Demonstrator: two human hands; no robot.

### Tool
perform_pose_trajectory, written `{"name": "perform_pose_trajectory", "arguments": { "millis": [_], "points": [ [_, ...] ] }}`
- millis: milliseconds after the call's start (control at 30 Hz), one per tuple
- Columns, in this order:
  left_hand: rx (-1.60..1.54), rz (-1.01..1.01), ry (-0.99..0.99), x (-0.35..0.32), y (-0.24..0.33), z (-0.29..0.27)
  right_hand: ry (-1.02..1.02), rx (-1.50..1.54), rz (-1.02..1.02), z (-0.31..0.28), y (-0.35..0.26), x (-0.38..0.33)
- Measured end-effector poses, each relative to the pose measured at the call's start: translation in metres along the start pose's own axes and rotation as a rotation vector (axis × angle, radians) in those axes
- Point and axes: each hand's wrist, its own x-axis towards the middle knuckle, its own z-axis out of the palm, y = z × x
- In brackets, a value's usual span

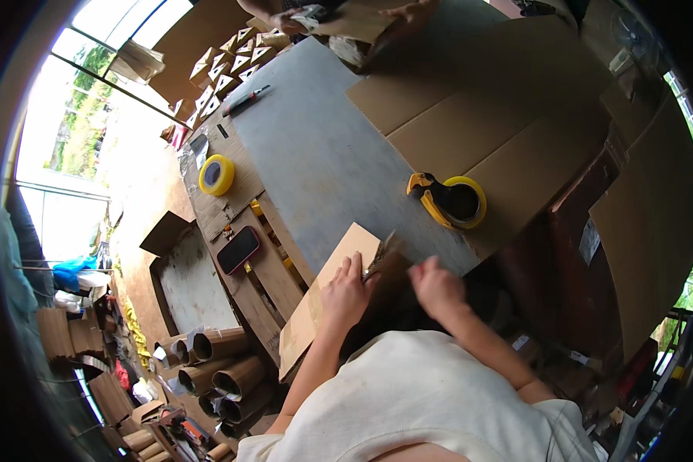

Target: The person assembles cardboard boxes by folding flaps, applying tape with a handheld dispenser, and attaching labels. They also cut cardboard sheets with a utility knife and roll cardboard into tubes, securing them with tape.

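**Holding a cardboard piece at the edge of the grey table**

Pressing down on a flat cardboard piece (316,304), the left hand (345,292) is lying with its fingers spread over the upper end, palm on the board and not wrapped around it. The board is leaning tilted against the near edge of the grey table (323,154). The right hand (436,286) is curling its fingers around a darker cardboard flap (389,266) just beside the board; how tightly it is gripping cannot be told. A yellow tape dispenser (450,202) is sitting on the table near both hands. A yellow tape roll (217,175) and a dark phone (239,249) are lying to the left. Another person's hands (408,14) are working cardboard at the far end.
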Motion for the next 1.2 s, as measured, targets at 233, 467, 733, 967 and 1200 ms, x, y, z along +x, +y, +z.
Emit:
{"name": "perform_pose_trajectory", "arguments": {
  "millis": [233,467,733,967,1200],
  "points": [
    [0.017,-0.024,-0.017,0.001,-0.004,-0.004,0.339,0.359,0.137,-0.041,0.136,-0.014],
    [-0.478,-0.300,-0.221,0.059,-0.101,-0.077,-0.283,1.224,-0.208,0.044,0.020,0.045],
    [-0.764,-0.455,-0.328,0.029,-0.131,-0.014,0.006,1.029,-0.336,-0.001,-0.046,-0.017],
    [-0.295,0.053,-0.104,-0.020,-0.032,0.004,0.122,0.619,-0.374,0.033,-0.042,0.029],
    [-0.143,-0.102,-0.074,-0.027,-0.016,0.006,0.032,0.126,-0.384,0.003,-0.024,-0.030]
  ]
}}
